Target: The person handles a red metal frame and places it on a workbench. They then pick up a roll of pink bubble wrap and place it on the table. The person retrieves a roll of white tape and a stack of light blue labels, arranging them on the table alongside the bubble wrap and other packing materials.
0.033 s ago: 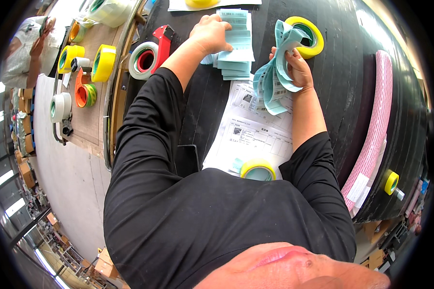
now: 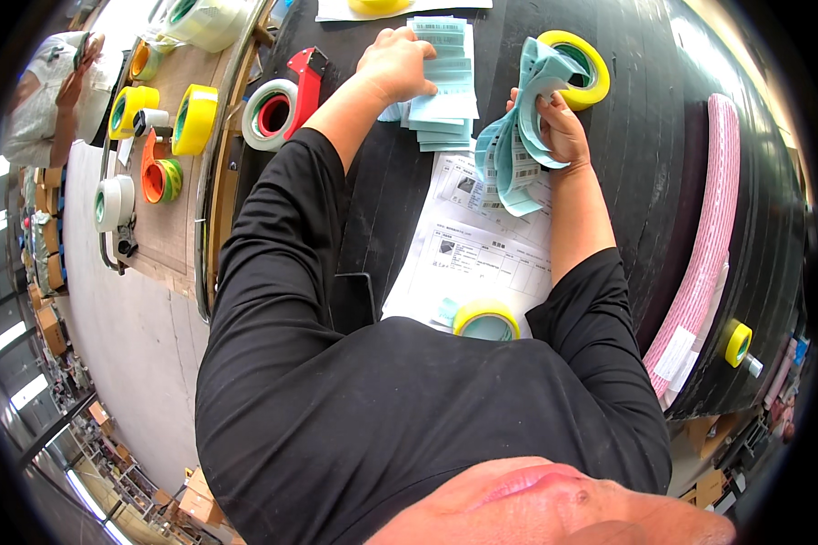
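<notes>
Gripping blue labels (image 2: 516,182), right hand (image 2: 565,132) over black table (image 2: 645,173); left hand (image 2: 394,65) spread on label stack (image 2: 447,107) (pale floor (image 2: 141,350), likely cartons (image 2: 200,502) alongside).

Cannot read tiny print on pale-blue paper label stack (image 2: 446,102) at twelve o'clock, nor fully see yellow ring-shaped tape roll (image 2: 487,306) at four.

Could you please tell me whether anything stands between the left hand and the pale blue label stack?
Nothing visible does: the left hand reaches over the label stack from its left, seemingly touching it. The red tape dispenser sits farther left, not between them.
</notes>
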Tool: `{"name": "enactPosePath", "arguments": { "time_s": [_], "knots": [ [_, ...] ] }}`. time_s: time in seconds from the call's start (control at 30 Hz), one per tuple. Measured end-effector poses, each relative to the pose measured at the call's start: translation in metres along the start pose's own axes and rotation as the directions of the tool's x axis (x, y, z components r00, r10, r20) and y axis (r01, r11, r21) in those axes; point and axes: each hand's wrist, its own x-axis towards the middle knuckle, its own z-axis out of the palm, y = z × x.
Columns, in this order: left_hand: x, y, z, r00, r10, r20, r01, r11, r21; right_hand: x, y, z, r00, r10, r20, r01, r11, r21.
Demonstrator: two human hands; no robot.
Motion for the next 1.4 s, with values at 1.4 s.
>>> {"name": "enactPosePath", "arguments": {
  "time_s": [1.4],
  "knots": [
    [-0.085, -0.017, 0.016, 0.733, 0.51, -0.45, -0.536, 0.841, 0.08, -0.004, -0.002, 0.019, 0.999, -0.001, 0.044, -0.004, 0.993, 0.121]
  ]
}}
